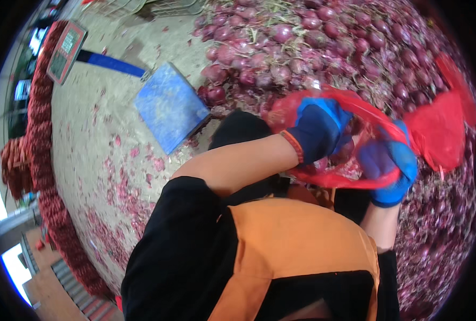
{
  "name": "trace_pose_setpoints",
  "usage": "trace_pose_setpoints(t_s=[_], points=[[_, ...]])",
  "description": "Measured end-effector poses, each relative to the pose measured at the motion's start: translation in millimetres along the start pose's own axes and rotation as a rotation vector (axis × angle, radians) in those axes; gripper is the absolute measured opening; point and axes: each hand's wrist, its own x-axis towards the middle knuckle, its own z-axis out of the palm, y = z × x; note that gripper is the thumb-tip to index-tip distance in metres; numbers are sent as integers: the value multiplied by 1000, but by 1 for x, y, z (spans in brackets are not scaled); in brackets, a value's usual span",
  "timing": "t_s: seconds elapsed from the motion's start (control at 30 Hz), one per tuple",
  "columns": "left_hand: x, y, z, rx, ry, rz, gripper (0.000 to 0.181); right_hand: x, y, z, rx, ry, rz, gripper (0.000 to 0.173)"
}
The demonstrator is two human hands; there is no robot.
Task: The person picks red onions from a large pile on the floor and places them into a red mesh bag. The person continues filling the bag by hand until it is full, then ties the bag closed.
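Note:
A red mesh bag (372, 108) spreads around its open mouth in front of my body. On its left side, my left hand (320, 128) holds the rim, in a blue knitted glove with an orange cuff. The other side of the rim is in my right hand (394, 164), also in a blue glove, some of its fingers showing through the red mesh. Red onions (346, 150) are visible through the mouth, between my hands; whether they lie in the bag or beneath it I cannot tell. Another piece of red mesh (440, 128) lies on the onions to the right.
A large heap of red onions (282, 34) with dry stalks spreads ahead and to the right. A platform scale with a blue plate (171, 108) and a display head (66, 52) stands left. Filled red mesh sacks (41, 116) line the far left. Plastic crates (173, 7) stand behind.

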Motion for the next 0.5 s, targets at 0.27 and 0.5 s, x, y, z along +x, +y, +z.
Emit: trace_pose_setpoints(t_s=[0.27,0.5], points=[[-120,-309,-53,50,-68,-822,36,6,29,-24,424,-180,15,10],[-181,-416,88,531,-432,-1097,72,34,39,34,196,100,23,19]])
